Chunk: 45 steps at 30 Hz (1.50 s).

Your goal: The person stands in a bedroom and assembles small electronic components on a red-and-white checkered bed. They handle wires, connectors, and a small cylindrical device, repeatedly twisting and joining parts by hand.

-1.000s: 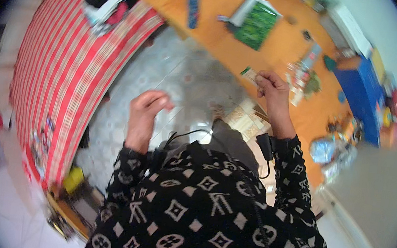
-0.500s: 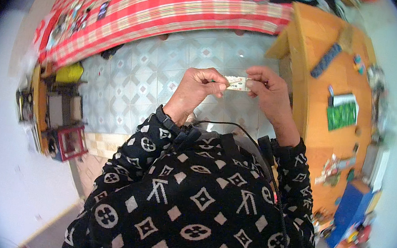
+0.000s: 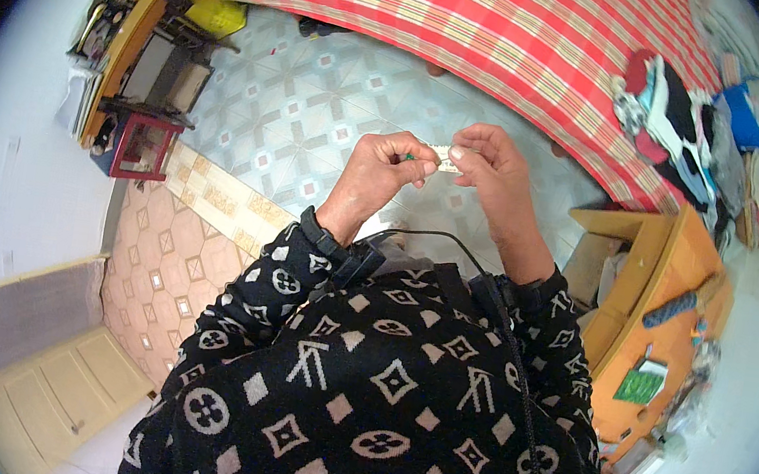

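Note:
In front of my chest, both hands are raised over the tiled floor with a small, flat, pale printed packet (image 3: 443, 158) between them. My left hand (image 3: 376, 174) pinches its left end between thumb and fingers, with a speck of green showing at the fingertips. At the other end, the thumb and curled fingers of my right hand (image 3: 495, 177) close on the packet. My fingers cover much of it, so only a short middle piece shows. Black patterned sleeves cover both forearms, and a black cable (image 3: 442, 237) arcs just below my hands.
A bed with a red checked cover (image 3: 483, 35) spans the far side, clothes (image 3: 669, 112) heaped at its right. To the right stands a wooden desk (image 3: 626, 365) with a green packet (image 3: 640, 385). At left are a chair (image 3: 190, 87), a red-framed stool (image 3: 144, 147) and a pale door (image 3: 57, 391).
My view has turned left: bed and desk have shifted rightward, and a door has come in at lower left. My hands are slightly closer together, and less of the packet shows.

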Available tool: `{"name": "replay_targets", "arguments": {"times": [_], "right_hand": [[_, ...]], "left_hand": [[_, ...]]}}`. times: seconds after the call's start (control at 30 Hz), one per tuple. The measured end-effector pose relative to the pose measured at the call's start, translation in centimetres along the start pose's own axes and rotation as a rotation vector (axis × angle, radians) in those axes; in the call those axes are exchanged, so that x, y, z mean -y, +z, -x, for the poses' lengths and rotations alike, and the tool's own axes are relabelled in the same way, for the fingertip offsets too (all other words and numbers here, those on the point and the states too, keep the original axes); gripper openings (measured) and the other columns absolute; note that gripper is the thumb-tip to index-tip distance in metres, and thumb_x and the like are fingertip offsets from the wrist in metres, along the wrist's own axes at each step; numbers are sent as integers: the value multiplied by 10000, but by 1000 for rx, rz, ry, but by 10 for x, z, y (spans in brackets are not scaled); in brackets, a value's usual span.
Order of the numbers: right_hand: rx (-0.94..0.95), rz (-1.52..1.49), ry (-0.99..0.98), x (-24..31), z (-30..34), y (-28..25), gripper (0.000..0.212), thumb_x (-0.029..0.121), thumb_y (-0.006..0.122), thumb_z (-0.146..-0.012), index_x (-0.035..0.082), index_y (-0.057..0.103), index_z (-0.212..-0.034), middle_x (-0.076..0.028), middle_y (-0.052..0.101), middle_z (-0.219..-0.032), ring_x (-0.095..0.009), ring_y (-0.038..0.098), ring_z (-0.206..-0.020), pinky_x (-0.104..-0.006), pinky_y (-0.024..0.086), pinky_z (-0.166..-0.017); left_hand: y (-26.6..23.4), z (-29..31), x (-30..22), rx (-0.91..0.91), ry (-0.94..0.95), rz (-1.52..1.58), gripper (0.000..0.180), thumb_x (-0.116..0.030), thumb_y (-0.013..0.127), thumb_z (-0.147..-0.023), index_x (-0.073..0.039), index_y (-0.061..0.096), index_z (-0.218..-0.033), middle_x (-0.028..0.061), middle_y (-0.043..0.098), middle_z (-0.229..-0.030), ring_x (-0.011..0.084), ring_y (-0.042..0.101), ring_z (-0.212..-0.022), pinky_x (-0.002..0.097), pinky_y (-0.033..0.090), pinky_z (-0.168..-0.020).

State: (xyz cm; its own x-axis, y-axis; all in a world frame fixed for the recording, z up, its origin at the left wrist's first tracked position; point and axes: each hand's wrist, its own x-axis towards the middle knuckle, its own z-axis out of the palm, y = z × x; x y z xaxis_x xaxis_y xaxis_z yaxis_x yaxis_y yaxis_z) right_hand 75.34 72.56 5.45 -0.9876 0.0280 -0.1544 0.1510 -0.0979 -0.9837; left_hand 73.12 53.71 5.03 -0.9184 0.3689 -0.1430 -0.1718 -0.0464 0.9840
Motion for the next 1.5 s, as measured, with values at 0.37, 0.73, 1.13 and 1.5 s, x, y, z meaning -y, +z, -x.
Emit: {"name": "replay_targets", "arguments": {"times": [0.37,0.73,1.13,1.5], "right_hand": [[124,-84,45,-12,-85,80,131,48,676,-886,-3,631,-999,-76,696,-871,-118,661,-718,-251,552,-651],[268,-75,78,-11,-173,77,108,52,681,-902,-7,629,-977,-66,681,-843,-115,640,-691,-253,540,-645],[519,-88,91,30,-303,28,161,-26,613,-905,-37,593,-1064,-95,675,-903,-118,648,-773,-269,556,-699],[585,-80,160,47,-403,-5,241,5,628,-919,-5,597,-1158,-120,693,-978,-125,665,-867,-263,551,-714]], "left_hand": [[-91,-19,-2,-224,67,300,352,58,723,-852,21,628,-1189,82,713,-968,106,669,-798,237,558,-692],[-98,-77,-11,-363,-30,270,256,33,698,-882,18,647,-1133,72,710,-952,115,677,-823,252,577,-725],[-74,-198,-45,-633,-3,231,93,-30,643,-939,37,654,-1003,110,718,-814,128,653,-627,259,539,-626],[-63,-276,-61,-690,-79,273,145,-44,612,-960,40,643,-1074,146,724,-830,142,665,-620,256,542,-629]]}}
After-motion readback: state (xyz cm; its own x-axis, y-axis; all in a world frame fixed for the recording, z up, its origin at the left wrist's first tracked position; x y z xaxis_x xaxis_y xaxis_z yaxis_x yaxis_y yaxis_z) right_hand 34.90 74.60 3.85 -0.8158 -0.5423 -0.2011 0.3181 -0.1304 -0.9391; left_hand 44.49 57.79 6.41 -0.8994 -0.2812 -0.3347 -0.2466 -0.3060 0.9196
